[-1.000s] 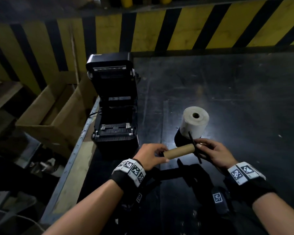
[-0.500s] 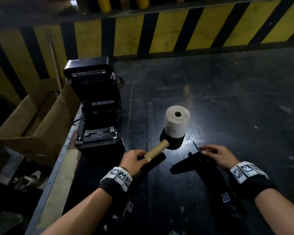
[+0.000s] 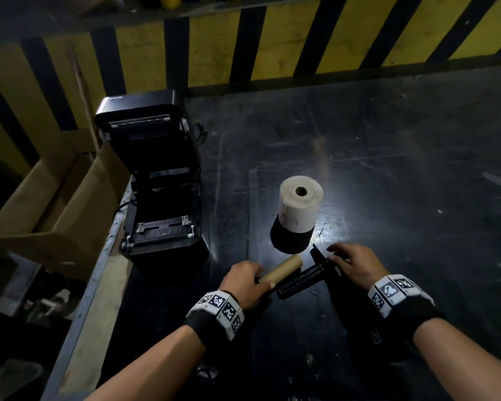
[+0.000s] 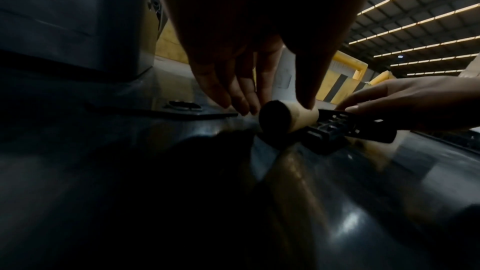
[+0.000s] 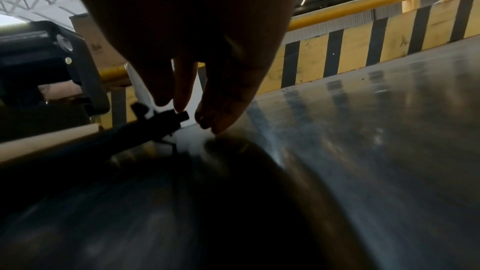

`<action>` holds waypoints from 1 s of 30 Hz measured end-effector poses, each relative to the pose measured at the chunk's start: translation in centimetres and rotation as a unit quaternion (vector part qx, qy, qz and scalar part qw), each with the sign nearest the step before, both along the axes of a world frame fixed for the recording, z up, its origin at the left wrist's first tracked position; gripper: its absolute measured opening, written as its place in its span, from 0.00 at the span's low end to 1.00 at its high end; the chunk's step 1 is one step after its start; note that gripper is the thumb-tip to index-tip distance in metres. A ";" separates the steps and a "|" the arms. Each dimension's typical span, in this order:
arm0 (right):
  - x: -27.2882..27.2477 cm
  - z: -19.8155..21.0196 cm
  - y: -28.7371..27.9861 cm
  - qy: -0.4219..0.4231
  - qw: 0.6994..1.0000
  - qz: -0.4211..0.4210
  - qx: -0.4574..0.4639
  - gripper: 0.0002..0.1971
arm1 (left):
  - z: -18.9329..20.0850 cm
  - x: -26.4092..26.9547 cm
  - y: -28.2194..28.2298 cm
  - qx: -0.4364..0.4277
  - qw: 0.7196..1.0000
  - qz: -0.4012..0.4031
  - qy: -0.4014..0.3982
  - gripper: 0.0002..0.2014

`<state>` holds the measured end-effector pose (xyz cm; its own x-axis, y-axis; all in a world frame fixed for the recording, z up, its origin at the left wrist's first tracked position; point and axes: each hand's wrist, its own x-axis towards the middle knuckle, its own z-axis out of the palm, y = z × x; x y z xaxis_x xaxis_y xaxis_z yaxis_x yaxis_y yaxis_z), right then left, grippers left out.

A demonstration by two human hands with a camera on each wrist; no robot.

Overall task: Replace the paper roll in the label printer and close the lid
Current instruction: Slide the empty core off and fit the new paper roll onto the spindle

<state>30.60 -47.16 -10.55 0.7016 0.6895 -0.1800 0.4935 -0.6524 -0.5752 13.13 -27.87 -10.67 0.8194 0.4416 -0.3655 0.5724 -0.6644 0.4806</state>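
The black label printer (image 3: 159, 204) stands at the table's left edge with its lid raised and its roll bay bare. A full white paper roll (image 3: 300, 205) stands on end in the middle of the table. Just in front of it, my left hand (image 3: 248, 280) pinches a bare brown cardboard core (image 3: 282, 271) between thumb and fingers, low over the table. My right hand (image 3: 337, 256) holds the flanged end of the black plastic spindle (image 3: 301, 282), which lies beside the core. In the right wrist view my fingertips sit on the spindle's end (image 5: 168, 119). In the left wrist view the core (image 4: 298, 116) lies against the spindle (image 4: 337, 128).
The glossy black table (image 3: 388, 169) stretches right and back to a yellow-and-black striped barrier (image 3: 301, 44). An open cardboard box (image 3: 55, 204) sits below the table's left metal edge (image 3: 99, 270), close beside the printer.
One second ago the core sat on the spindle between both hands. My left hand pulled it off to the left; now core and spindle lie side by side, lower over the table.
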 end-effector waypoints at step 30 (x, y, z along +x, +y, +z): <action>6.8 5.1 9.3 0.061 0.948 -0.137 0.279 0.18 | 2.9 11.4 1.9 -0.318 0.904 0.195 -0.208 0.25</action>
<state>37.35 -37.84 -5.50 0.8662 0.4949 0.0689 0.2572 -0.3233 -0.9107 24.57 -25.98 -7.76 0.7723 0.5344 -0.3434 0.3855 0.0354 0.9220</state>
